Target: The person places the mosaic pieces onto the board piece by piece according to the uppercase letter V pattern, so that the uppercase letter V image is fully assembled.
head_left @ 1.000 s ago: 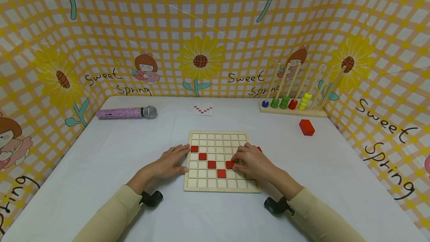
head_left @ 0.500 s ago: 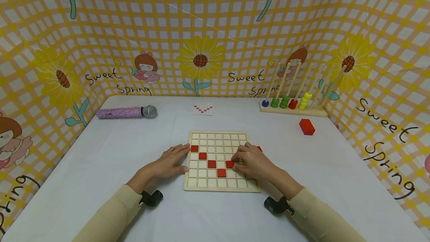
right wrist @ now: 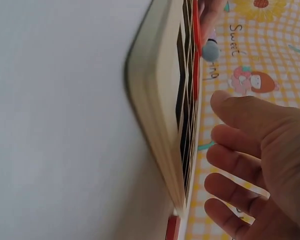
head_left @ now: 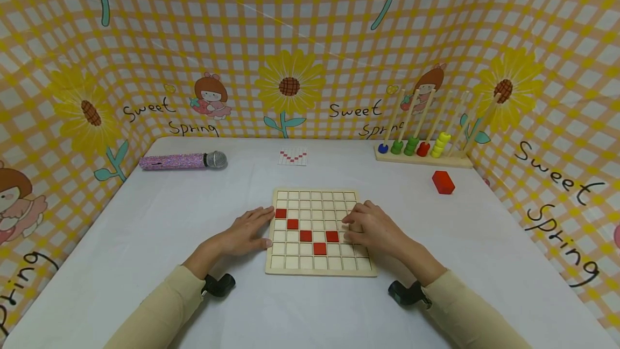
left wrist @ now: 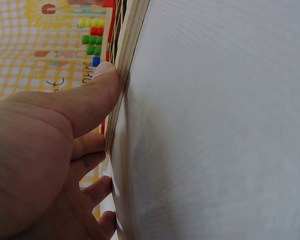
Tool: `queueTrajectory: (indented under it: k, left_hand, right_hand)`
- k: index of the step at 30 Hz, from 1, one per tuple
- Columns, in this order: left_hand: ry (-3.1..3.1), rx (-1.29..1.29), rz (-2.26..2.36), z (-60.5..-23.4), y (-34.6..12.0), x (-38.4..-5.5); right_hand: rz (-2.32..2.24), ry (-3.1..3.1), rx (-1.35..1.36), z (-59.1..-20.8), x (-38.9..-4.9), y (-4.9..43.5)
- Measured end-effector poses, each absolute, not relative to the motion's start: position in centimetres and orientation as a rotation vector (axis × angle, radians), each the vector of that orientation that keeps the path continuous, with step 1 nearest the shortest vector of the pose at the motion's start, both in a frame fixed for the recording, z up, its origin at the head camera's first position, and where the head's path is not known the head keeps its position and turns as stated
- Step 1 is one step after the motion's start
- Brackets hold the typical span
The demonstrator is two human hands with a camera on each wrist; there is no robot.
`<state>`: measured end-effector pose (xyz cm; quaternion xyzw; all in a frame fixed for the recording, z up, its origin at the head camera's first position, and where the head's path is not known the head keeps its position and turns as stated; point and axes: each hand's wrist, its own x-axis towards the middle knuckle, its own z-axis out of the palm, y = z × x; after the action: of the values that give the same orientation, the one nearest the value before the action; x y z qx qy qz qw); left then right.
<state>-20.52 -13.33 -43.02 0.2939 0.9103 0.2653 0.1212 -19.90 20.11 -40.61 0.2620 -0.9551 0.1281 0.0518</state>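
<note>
A square wooden grid board (head_left: 317, 272) lies on the white table. Several red tiles sit in its cells, stepping down from the left edge to a low tile (head_left: 319, 249), then up to another red tile (head_left: 332, 236). My left hand (head_left: 247, 235) rests at the board's left edge, thumb and fingertips touching the rim. Over the board's right side is my right hand (head_left: 370, 226), its fingers spread from the thumb and holding nothing. In the right wrist view those fingers hover above the board's surface. Beyond the board's corner there, a red piece (right wrist: 173, 228) shows on the table.
Behind the board lies a small card (head_left: 293, 156) printed with a red V pattern. A glittery pink microphone (head_left: 174, 162) is at the back left. At the back right stand a bead abacus (head_left: 421, 159) and a red block (head_left: 443, 182). Patterned cloth (head_left: 310, 31) walls the table.
My right hand has let go of the rightmost red tile, which stays in its cell, and has moved slightly right and up. My left hand stays at the board's edge.
</note>
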Motion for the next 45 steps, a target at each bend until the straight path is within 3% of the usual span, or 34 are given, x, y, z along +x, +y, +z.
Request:
queueTrajectory:
  k: [45]
  left_hand:
    - [2.661, 0.852, 0.794, -43.1, -13.4, -20.5]
  right_hand:
    - [0.362, -2.949, 0.621, -41.6, -20.2, 25.9]
